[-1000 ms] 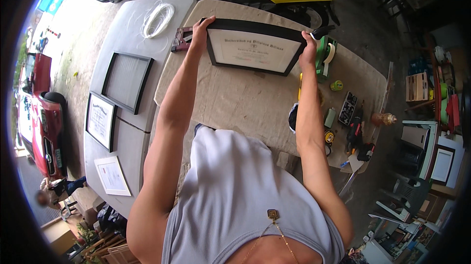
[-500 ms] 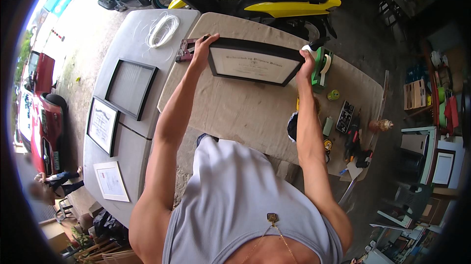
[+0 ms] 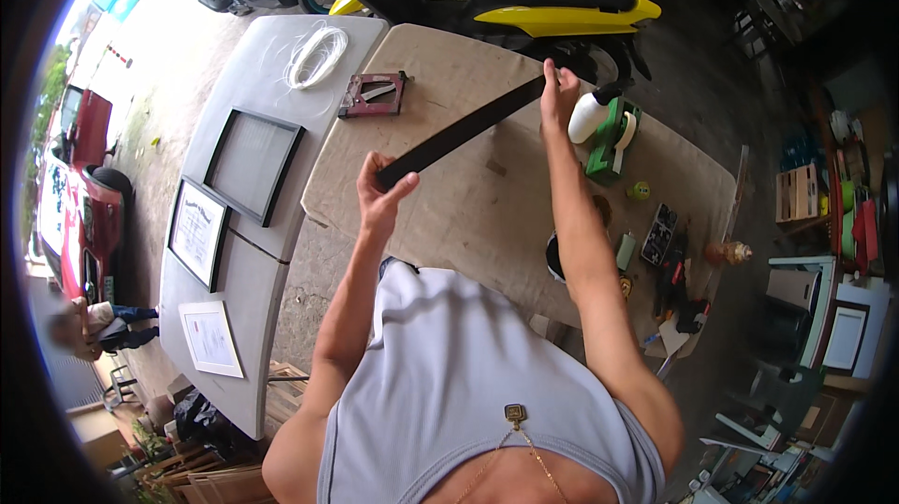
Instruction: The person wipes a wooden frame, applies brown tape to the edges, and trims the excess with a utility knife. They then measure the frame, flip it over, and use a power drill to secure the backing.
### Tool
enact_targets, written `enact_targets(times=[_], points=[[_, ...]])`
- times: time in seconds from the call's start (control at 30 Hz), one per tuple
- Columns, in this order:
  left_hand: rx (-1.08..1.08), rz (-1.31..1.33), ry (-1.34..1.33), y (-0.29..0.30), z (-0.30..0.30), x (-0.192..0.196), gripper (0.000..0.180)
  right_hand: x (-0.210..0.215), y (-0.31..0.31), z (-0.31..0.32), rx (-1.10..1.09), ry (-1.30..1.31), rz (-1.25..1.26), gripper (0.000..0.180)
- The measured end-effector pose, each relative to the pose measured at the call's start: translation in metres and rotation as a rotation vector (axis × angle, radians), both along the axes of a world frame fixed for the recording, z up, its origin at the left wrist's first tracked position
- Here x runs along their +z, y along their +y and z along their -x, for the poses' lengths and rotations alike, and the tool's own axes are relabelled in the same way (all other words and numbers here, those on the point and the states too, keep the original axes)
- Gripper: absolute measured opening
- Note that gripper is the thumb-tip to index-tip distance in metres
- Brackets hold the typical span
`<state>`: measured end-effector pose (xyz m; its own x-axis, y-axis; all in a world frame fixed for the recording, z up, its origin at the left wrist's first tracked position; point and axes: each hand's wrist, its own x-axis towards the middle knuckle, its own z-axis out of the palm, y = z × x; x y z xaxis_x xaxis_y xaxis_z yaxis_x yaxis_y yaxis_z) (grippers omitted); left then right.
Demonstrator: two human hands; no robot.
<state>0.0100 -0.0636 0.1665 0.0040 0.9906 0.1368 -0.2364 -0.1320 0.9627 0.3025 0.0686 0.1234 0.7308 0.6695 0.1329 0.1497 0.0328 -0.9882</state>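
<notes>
Black frame point(image 3: 461, 132) now tipped edge-on, lifted; left hand point(image 3: 382, 195), right hand point(image 3: 558, 92) gripping ends.

Two surfaces stand side by side. The brown paper-covered table point(image 3: 487, 214) sits at centre; on it a red tool point(image 3: 373, 94) lies toward 11 o'clock, a green tape dispenser point(image 3: 613, 134) and a white bottle point(image 3: 590, 115) toward 1 o'clock, a small green ball point(image 3: 640, 191) and a dark tray of small parts point(image 3: 662, 232) toward 3 o'clock. The grey table point(image 3: 239, 64) runs along 9 o'clock, bearing a white cord coil point(image 3: 314, 54) at 11 o'clock, an empty black frame point(image 3: 253, 164), a framed certificate point(image 3: 198, 232) and a loose sheet point(image 3: 212, 338) toward 8 o'clock
</notes>
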Motion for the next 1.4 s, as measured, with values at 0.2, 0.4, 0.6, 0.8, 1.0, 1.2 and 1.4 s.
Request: enact_targets(times=[0.2, 0.4, 0.6, 0.8, 1.0, 1.2, 1.4], points=[[0.064, -0.283, 0.409, -0.039, -0.005, -0.032, 0.043, 0.002, -0.12, 0.097, 0.35, 0.469, -0.041, 0.068], [-0.533, -0.342, 0.779, -0.086, -0.015, -0.052, 0.048, -0.028, -0.196, 0.092, 0.258, 0.474, 0.184, 0.047], [-0.252, -0.28, 0.918, -0.033, 0.003, -0.112, 0.052, -0.07, -0.215, 0.066, 0.05, 0.08, 0.427, 0.04], [-0.367, 0.102, 1.347, 0.046, 0.045, -0.179, 0.032, -0.103, -0.226, 0.047, 0.095, 0.146, 0.367, 0.038], [-0.373, -0.057, 1.268, 0.031, 0.057, -0.163, 0.023, -0.137, -0.214, 0.022, 0.22, -0.022, 0.363, 0.054], [-0.251, 0.04, 1.213, 0.002, 0.072, -0.17, 0.021, -0.096, -0.233, 0.037, 0.267, -0.109, 0.29, 0.034], [-0.323, 0.252, 1.031, -0.003, 0.081, -0.162, 0.031, -0.102, -0.338, -0.038, -0.291, -0.628, 0.57, 0.016]])
